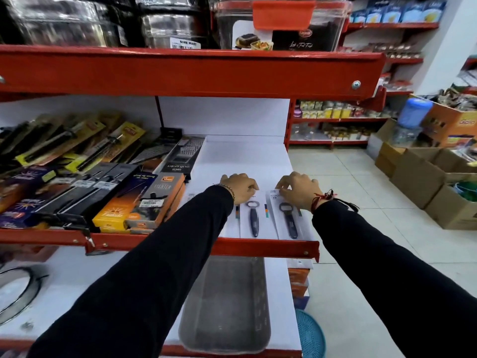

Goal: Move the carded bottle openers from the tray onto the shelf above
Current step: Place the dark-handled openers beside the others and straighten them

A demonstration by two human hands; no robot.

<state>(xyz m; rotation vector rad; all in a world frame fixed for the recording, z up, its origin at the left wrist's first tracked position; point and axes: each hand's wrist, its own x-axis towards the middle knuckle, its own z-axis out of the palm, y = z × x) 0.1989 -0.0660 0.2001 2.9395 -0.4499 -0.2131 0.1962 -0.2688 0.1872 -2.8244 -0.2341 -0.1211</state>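
Two carded bottle openers lie side by side on the white shelf, dark handles pointing toward me. My left hand rests with curled fingers on the top edge of the middle card. My right hand pinches the top of the right card. A third white card shows partly under my left sleeve. On the lower shelf straight below sits the grey plastic tray; no cards show in the part my arm leaves visible.
Boxed lighters and graters crowd the shelf's left half. A red shelf lip runs along the front. Another red shelf hangs close overhead. Cardboard boxes stand on the tiled floor at right, and a blue basket below.
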